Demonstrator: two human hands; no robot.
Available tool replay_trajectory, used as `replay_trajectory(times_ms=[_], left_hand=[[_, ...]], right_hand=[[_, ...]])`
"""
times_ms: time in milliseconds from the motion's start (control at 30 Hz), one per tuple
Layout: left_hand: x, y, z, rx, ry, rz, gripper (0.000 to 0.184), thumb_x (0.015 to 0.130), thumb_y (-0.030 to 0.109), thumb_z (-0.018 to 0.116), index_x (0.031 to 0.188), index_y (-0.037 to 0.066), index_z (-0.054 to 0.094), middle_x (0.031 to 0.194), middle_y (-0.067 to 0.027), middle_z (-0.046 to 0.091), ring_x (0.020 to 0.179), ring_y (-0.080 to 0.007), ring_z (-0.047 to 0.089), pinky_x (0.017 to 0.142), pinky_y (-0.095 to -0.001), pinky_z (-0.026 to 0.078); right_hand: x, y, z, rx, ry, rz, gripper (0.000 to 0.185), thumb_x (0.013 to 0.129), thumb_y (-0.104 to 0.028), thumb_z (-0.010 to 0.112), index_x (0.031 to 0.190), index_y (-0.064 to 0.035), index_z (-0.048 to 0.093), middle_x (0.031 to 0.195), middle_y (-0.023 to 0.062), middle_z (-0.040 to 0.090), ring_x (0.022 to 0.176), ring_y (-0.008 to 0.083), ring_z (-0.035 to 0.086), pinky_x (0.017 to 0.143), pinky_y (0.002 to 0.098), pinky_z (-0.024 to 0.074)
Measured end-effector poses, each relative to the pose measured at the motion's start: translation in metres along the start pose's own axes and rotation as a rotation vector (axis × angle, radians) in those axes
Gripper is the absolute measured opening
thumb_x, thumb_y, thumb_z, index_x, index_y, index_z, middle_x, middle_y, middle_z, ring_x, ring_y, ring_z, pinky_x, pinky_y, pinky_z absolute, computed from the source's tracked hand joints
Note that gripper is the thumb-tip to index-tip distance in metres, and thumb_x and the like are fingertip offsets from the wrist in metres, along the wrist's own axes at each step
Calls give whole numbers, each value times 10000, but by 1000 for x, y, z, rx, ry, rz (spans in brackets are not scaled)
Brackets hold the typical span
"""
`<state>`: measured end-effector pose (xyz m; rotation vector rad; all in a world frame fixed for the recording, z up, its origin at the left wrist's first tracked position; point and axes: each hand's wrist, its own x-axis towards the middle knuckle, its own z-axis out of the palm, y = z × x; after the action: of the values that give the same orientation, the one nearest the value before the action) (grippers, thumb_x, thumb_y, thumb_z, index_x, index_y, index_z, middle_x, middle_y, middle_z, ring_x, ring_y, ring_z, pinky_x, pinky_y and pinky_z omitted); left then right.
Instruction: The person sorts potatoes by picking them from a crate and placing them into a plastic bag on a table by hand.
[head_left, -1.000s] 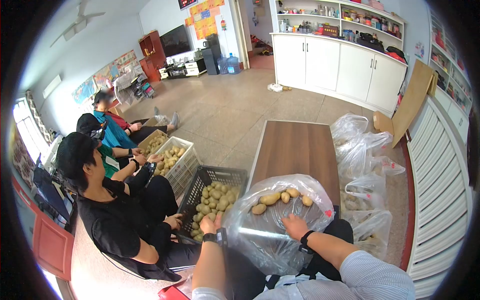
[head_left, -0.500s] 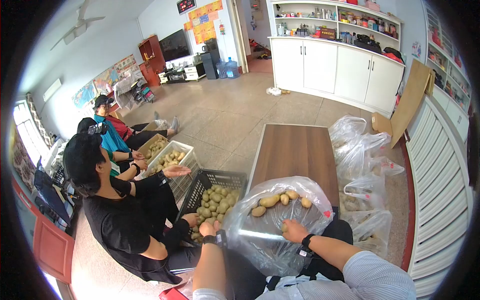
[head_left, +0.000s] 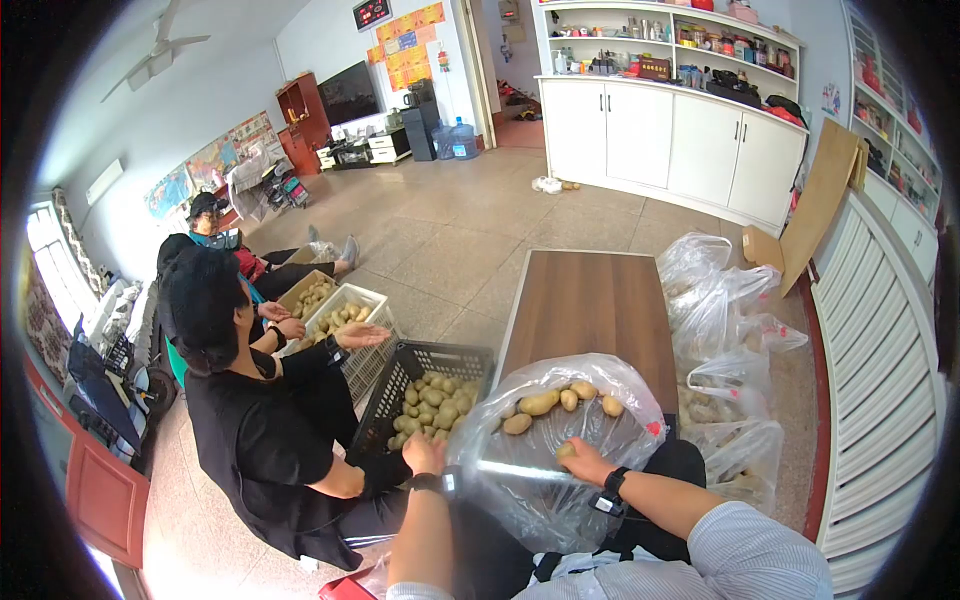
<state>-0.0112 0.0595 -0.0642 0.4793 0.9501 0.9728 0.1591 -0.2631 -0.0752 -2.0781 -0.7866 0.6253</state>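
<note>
My right hand (head_left: 588,463) holds a potato (head_left: 566,451) over the near part of a clear plastic bag (head_left: 640,385). The bag is spread over the near end of a brown wooden table (head_left: 590,300) and hangs down toward my lap. Several potatoes (head_left: 540,402) lie inside, toward the bag's far side. My left hand (head_left: 425,456) is at the near right corner of a black crate (head_left: 470,358) full of potatoes (head_left: 432,400). Its fingers look curled, but whatever they hold is hidden.
Left of me sits a co-worker in black (head_left: 260,420), one palm (head_left: 362,336) held out over the crates. Beyond are a white crate (head_left: 372,298) and a cardboard box (head_left: 300,283) of potatoes, with other people beside them. Filled plastic bags (head_left: 735,380) line the floor right of the table.
The co-worker in black has leaned to the right, and their lower hand no longer shows in the black crate. My left hand has shifted slightly right; my right hand keeps its potato.
</note>
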Motion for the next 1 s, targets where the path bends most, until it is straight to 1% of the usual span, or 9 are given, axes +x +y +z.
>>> replay_trajectory(times_ms=[67, 133, 233, 333, 400, 500, 800, 867, 1000], left_hand=[[-21, 10, 10, 136, -202, -37, 164, 914, 195, 546, 953, 51, 613, 840, -56, 611, 618, -245, 592, 522, -382, 486], [-58, 22, 31, 167, -209, -145, 184, 909, 205, 557, 990, 49, 609, 889, -78, 636, 617, -225, 599, 497, -345, 463], [-83, 19, 44, 436, -494, -143, 257, 922, 256, 543, 1039, 33, 598, 961, -120, 674, 629, -227, 620, 501, -319, 468], [-94, 16, 51, 547, -670, -193, 259, 965, 267, 510, 1079, 42, 571, 1006, -137, 673, 590, -221, 598, 501, -312, 457], [-104, 16, 55, 567, -691, -193, 269, 975, 271, 499, 1089, 38, 571, 1008, -143, 673, 607, -225, 613, 498, -310, 455], [-109, 14, 59, 659, -715, -212, 288, 976, 279, 500, 1118, 40, 574, 1054, -144, 665, 620, -237, 625, 512, -309, 463], [-118, 10, 61, 761, -908, -236, 376, 963, 317, 547, 1191, 18, 558, 1030, -114, 657, 770, -234, 686, 549, -300, 497], [-128, 17, 67, 698, -914, -392, 376, 970, 343, 548, 1168, 24, 573, 1007, -108, 657, 804, -218, 679, 576, -297, 498], [-135, 21, 72, 680, -925, -416, 365, 973, 345, 548, 1156, 31, 580, 982, -97, 655, 762, -197, 662, 584, -291, 484]], right_hand=[[3, -3, 3, 52, -43, 79, 546, 831, -324, 640, 1247, 11, 525, 1183, 253, 605, 1097, 368, 601, 932, 407, 467], [7, -14, 5, 104, -85, 159, 552, 845, -358, 626, 1242, 12, 527, 1189, 249, 600, 1087, 358, 605, 933, 399, 467], [5, -58, -3, 219, -151, 97, 530, 878, -393, 583, 1227, 4, 542, 1126, 225, 635, 1062, 327, 610, 920, 399, 459], [7, -90, -10, 344, -270, 11, 424, 902, -373, 556, 1127, -16, 588, 910, 129, 650, 834, 227, 617, 736, 358, 479], [15, -95, -6, 511, -367, 30, 331, 925, -369, 540, 1011, -57, 612, 735, 20, 550, 637, 114, 503, 540, 296, 383], [11, -113, 1, 627, -333, 79, 327, 962, -406, 497, 944, -98, 603, 669, -34, 444, 552, 59, 378, 467, 257, 276], [8, -141, -2, 594, -467, 70, 489, 1016, -521, 371, 869, -93, 554, 591, -50, 354, 502, 90, 332, 478, 273, 280], [10, -142, -1, 616, -487, 98, 515, 1015, -538, 349, 854, -95, 555, 581, -46, 353, 497, 94, 332, 479, 277, 284], [13, -140, -1, 633, -502, 130, 545, 1013, -560, 330, 853, -95, 563, 570, -41, 367, 488, 99, 342, 485, 278, 291]])
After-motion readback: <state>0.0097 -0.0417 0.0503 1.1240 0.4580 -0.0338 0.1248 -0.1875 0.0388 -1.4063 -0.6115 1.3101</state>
